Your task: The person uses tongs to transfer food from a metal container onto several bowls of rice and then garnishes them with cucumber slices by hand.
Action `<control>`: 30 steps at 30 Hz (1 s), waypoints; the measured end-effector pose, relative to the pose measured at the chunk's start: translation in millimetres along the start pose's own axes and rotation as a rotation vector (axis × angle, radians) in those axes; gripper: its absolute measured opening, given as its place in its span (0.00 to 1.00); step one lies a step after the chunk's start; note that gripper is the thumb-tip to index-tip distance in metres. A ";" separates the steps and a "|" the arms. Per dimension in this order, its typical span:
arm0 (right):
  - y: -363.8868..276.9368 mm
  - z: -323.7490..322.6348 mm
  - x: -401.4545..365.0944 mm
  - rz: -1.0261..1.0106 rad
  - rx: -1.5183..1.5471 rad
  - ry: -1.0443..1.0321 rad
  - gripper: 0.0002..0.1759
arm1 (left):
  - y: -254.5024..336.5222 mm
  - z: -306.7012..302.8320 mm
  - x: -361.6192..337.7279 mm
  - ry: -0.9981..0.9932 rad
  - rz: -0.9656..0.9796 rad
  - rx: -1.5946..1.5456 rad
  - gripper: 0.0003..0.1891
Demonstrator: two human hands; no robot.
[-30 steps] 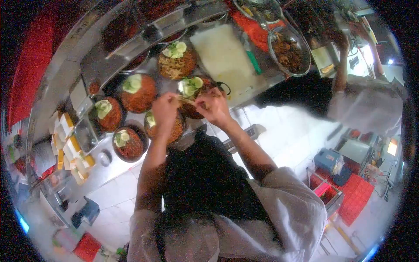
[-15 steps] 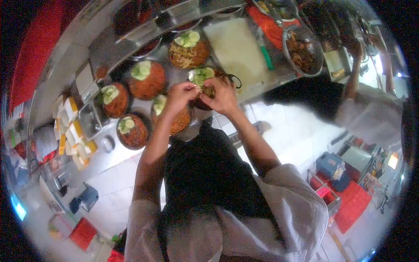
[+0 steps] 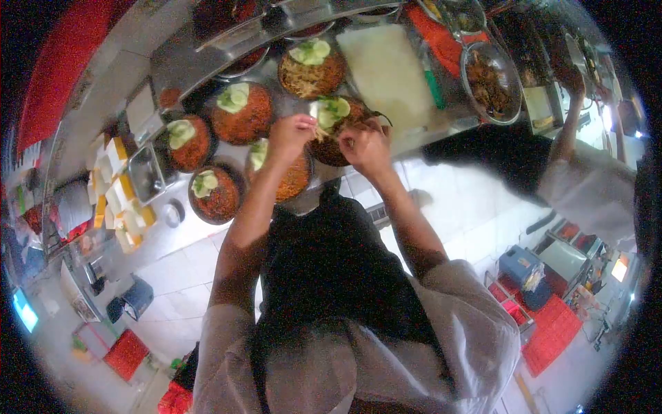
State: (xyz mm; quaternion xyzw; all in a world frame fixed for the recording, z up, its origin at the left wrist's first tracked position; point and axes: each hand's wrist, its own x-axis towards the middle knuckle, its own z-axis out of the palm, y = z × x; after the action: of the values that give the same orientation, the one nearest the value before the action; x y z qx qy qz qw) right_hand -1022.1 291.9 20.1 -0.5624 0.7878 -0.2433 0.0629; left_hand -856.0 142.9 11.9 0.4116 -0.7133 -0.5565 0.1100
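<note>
My left hand (image 3: 292,135) pinches pale shreds of food (image 3: 320,131) over a dark round plate (image 3: 329,156). Beside it, my right hand (image 3: 367,145) has its fingers curled in above the same plate; what they hold is hidden. Lettuce and cucumber slices (image 3: 333,110) lie at that plate's far side. Below my left forearm, another plate of reddish rice-like food (image 3: 293,181) is partly covered. Just beyond my hands sits a plate topped with shreds (image 3: 301,81) and cucumber slices.
Several more plates of reddish food (image 3: 243,124) fill the counter's left. A white cutting board (image 3: 386,76), a green-handled tool (image 3: 433,88) and a steel bowl of brown pieces (image 3: 491,86) are to the right. Yellow-and-white boxes (image 3: 118,190) stand left. Another person's arm (image 3: 567,131) shows at right.
My hands have moved apart over the plate, and the right hand's fingers have curled in. Pale shreds now show below my left fingertips. The whole view has shifted slightly.
</note>
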 end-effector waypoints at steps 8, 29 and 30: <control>-10.2 -21.7 -15.9 -0.030 -0.116 0.029 0.10 | -4.0 5.4 -2.6 -0.049 -0.024 -0.116 0.13; -5.9 -10.5 -37.4 -0.022 0.052 -0.005 0.13 | 19.7 18.4 -27.7 0.145 0.290 0.446 0.13; -5.4 -11.8 -37.0 -0.023 0.052 -0.005 0.13 | 16.3 19.9 -28.2 0.163 0.376 0.550 0.13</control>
State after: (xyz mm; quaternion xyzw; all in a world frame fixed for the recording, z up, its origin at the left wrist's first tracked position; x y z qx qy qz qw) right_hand -1008.6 328.2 26.4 -0.5704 0.7744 -0.2628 0.0768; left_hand -857.9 177.6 27.7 0.3304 -0.8889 -0.2786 0.1520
